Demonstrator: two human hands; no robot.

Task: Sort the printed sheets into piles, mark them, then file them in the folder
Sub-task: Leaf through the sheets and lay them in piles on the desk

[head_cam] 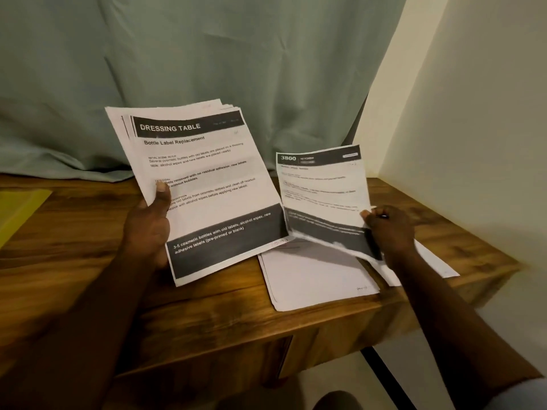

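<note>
My left hand (149, 223) grips a stack of printed sheets (204, 184) above the table, thumb on the top page, which is headed "DRESSING TABLE". My right hand (387, 229) pinches a single printed sheet (321, 187) headed "3800" by its lower right edge; the sheet stands tilted up, its bottom curling. Below it, two piles of sheets lie blank side up on the wooden table: a nearer pile (313, 279) and another pile (432, 258) partly hidden under my right hand. A yellow folder (17, 211) lies at the table's left edge.
The wooden table (88, 261) stands against a green curtain (207, 54), with a cream wall (473, 113) on the right. The table's front and right edges are near my arms. A drawer front (207, 356) shows below the tabletop.
</note>
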